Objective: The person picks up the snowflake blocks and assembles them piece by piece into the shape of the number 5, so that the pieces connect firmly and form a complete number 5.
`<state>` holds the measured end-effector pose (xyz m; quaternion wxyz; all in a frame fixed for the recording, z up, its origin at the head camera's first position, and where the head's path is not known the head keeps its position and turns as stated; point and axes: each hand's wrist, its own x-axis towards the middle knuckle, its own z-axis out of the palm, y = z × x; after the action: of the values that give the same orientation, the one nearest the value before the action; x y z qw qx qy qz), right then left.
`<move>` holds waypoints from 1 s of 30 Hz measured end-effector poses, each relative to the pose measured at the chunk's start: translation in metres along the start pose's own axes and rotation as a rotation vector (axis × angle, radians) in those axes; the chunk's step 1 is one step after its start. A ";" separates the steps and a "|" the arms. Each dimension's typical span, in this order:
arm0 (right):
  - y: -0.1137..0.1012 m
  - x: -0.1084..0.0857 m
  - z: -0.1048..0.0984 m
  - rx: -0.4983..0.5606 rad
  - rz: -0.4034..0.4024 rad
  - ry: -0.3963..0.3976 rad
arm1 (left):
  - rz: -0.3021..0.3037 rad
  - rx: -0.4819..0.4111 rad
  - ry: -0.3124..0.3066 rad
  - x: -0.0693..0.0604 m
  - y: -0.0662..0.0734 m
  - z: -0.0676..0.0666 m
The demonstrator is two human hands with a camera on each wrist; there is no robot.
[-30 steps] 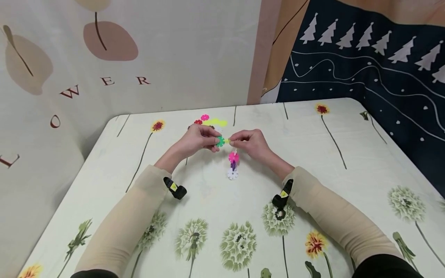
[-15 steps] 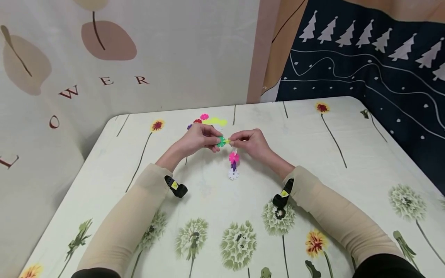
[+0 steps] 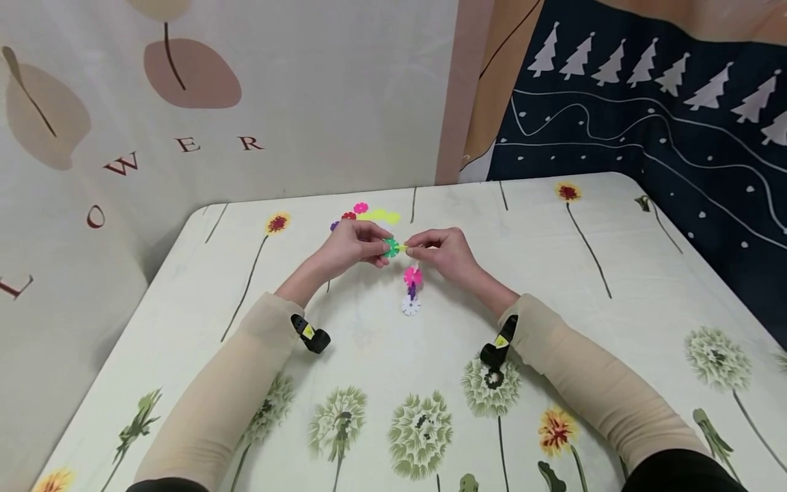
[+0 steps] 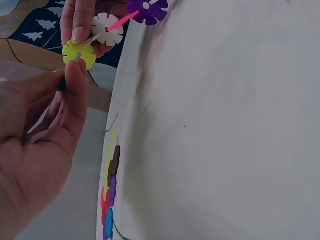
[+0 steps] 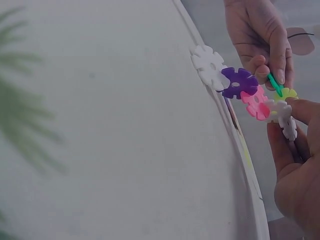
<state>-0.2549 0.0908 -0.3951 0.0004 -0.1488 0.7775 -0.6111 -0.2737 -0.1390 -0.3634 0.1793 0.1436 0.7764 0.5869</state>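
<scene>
Above the table's far middle, my left hand (image 3: pixel 359 244) pinches a green notched flower disc (image 3: pixel 391 247) between thumb and fingers. Facing it, my right hand (image 3: pixel 445 251) grips a yellow notched disc (image 4: pixel 82 52) at the end of a linked chain. The green disc's edge meets the yellow one edge to edge; how deep the slots join is hidden by fingertips. From the right hand hang white discs (image 5: pixel 280 111), a pink disc (image 5: pixel 256 103), a purple disc (image 5: pixel 239 82) and an end white disc (image 5: pixel 210 67), slotted together at crossed angles.
Behind the left hand lie loose discs: yellow ones (image 3: pixel 384 216), a pink one (image 3: pixel 361 207) and a red one (image 3: pixel 348 216). Brown (image 4: pixel 116 159) and blue discs (image 4: pixel 110 222) also show in the left wrist view. A flower-print cloth (image 3: pixel 369 355) covers the table; patterned curtains stand behind.
</scene>
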 end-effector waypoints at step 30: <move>0.001 -0.001 0.004 -0.021 -0.028 -0.011 | -0.009 -0.103 0.046 0.000 -0.001 0.003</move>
<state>-0.2536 0.0871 -0.3974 -0.0056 -0.1630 0.7817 -0.6020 -0.2722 -0.1364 -0.3651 0.1712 0.1168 0.7497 0.6285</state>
